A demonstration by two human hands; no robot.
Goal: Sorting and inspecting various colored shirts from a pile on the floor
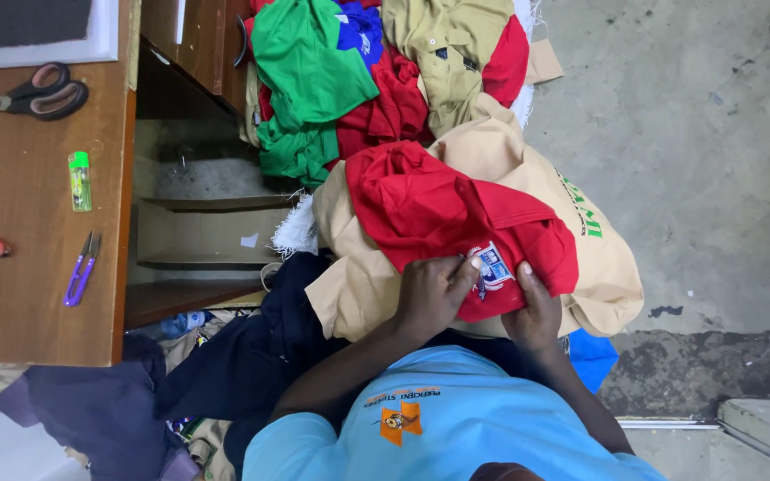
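Now your left hand [434, 294] and right hand [535, 312] both pinch the red shirt [438, 209] at its badge [492, 265], the cloth lying just beyond them atop the tan garment [608, 276].

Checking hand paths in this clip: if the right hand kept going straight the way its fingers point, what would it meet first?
The right hand already grips the red garment beside its sewn badge, fingers pointing up the picture. It would push deeper into that red cloth first, then probably the tan garment beneath; depth is unclear.

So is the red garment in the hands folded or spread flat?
Neither: the red garment lies bunched over the tan one, both hands pinching its badge patch.
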